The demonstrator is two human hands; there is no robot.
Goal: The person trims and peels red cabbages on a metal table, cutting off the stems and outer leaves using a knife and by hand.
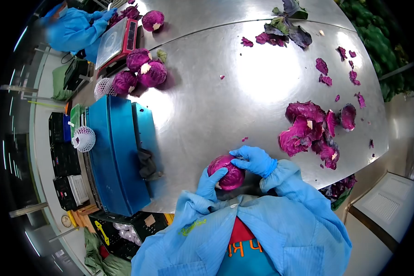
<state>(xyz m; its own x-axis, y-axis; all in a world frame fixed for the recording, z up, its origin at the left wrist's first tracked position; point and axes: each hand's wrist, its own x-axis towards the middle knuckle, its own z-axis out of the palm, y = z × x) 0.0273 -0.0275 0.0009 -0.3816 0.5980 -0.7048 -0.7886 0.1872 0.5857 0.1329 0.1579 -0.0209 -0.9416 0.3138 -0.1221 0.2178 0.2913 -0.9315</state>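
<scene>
A trimmed red cabbage [229, 173] is held between my two blue-gloved hands at the near edge of the metal table [202, 110]. My left hand [209, 184] grips its left side, thumb across the front. From the upper right, my right hand [254, 161] presses its fingers on the top of the same cabbage. Right of my hands lies a heap of loose purple cabbage leaves [303, 131]. Several whole red cabbages [152, 74] sit together at the upper left, pale stem ends showing on some.
A blue metal box [112, 152] with a dark cloth [147, 164] stands left. Beyond it is a red-framed scale [117, 43] near a co-worker in blue [76, 30]. Dark outer leaves [287, 27] lie at the far side. Black crates [124, 232] stand on the floor.
</scene>
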